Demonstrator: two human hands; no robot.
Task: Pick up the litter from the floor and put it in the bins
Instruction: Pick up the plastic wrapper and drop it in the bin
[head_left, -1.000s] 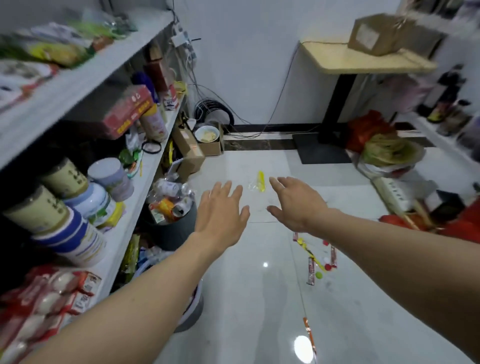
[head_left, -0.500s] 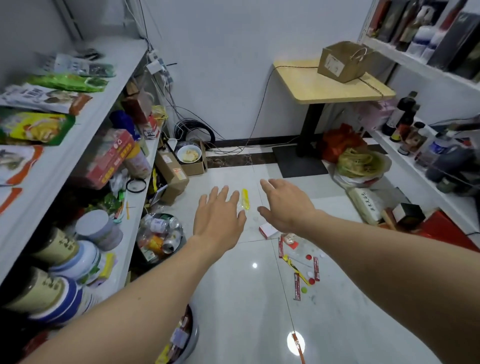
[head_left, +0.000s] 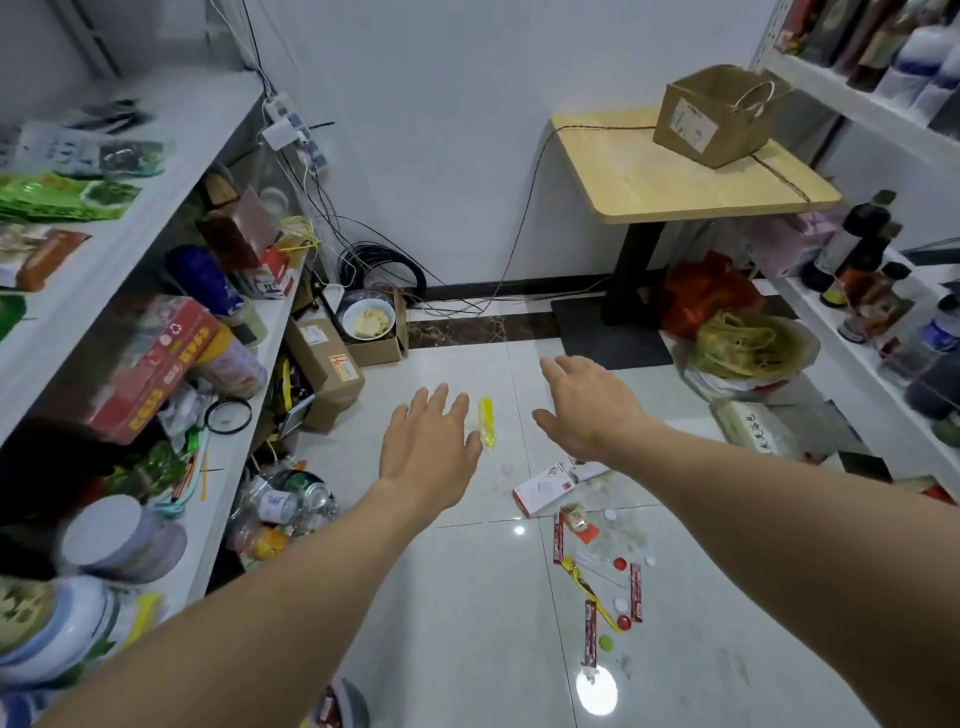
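My left hand (head_left: 428, 447) and my right hand (head_left: 592, 410) are both held out over the white tiled floor, fingers spread, holding nothing. A yellow wrapper (head_left: 487, 420) lies on the floor between them, just right of my left fingers. A white and red flat packet (head_left: 545, 486) lies below my right hand. Further down, red stick wrappers (head_left: 589, 631), a yellow strip (head_left: 592, 597) and small bottle caps (head_left: 621, 564) are scattered. A dark bin (head_left: 280, 512) filled with bottles and cans stands by the left shelf. A second bin's rim (head_left: 345, 704) shows at the bottom edge.
Shelves (head_left: 228, 457) crowded with goods line the left side, with cardboard boxes (head_left: 324, 364) below. A small wooden table (head_left: 675, 176) stands at the back right on a black base. Bags (head_left: 743, 343) and a right shelf (head_left: 852, 353) with bottles close the right side.
The view has pulled back and tilted up, so more floor litter shows. Both hands stay spread and empty, and have drawn slightly further apart.
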